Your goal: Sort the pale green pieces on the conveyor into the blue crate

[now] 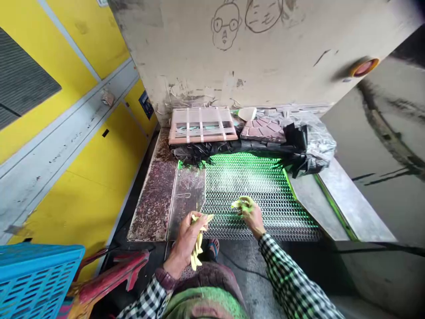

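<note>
My left hand [186, 241] is closed around a strip of pale yellow leaf-shaped pieces [197, 254], which hang below the fingers and stick out past the thumb. Over the wire mesh belt [229, 226], my right hand [251, 215] pinches one similar pale yellow piece [237, 204] between thumb and fingers. Whether that piece touches the mesh I cannot tell. Green light falls on the belt and on the right fingers.
Black plastic sheeting [259, 146] hangs across the machine opening behind the belt. Above it lie a taped frame [203, 125] and a stone-patterned block [264, 129]. Metal side plates [189, 190] flank the belt. A blue crate [36, 274] stands at lower left beside a red stool-like object [109, 274].
</note>
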{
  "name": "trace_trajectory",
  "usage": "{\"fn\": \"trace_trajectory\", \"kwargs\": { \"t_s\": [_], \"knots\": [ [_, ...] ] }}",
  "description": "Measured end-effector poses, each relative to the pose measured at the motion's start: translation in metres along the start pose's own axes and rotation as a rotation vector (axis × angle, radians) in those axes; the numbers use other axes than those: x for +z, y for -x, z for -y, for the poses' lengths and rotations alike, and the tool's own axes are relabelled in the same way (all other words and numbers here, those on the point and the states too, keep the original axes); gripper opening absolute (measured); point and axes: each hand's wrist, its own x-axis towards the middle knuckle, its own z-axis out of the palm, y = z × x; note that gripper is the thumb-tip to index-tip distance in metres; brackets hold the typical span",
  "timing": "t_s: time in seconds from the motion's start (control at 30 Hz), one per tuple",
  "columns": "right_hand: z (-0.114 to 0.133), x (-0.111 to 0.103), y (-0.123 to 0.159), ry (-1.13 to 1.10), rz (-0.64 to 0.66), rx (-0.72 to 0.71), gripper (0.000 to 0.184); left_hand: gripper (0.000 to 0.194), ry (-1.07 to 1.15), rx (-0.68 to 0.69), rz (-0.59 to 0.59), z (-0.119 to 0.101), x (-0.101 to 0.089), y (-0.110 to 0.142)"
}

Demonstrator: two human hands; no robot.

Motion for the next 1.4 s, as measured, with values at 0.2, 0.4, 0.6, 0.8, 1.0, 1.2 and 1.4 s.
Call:
{"fn": "trace_trajectory", "kwargs": {
  "t_s": [0.2,0.4,0.6,0.8,1.0,1.2,1.4],
  "knots": [
    [-0.009,-0.014,0.006,0.168,0.024,-0.014,0.023,0.041,-0.057,0.024,0.015,0.012,0.001,-0.009],
    [0.023,-0.015,0.016,0.410,-0.103,-0.075,0.019,0.039,-0.144,0.039,0.117,0.004,0.011,-0.024],
    [0.067,0.027,0.049,-0.140,0.499,-0.064,0.049,0.035,-0.309,0.117,0.251,-0.005,0.016,-0.047],
    [0.065,0.038,0.072,-0.379,0.332,0.096,0.038,0.027,-0.392,0.170,0.336,0.003,0.012,-0.073],
    [0.034,0.027,0.048,-0.071,0.145,0.061,0.040,0.025,-0.435,0.166,0.314,0.014,0.019,-0.077],
    [0.008,-0.024,0.002,0.323,-0.036,0.020,0.023,0.027,-0.359,0.096,0.244,0.042,0.046,-0.068],
    [0.023,-0.044,0.019,0.130,0.468,-0.128,0.032,0.040,-0.806,0.200,0.310,0.053,0.082,-0.054]
  ]
}}
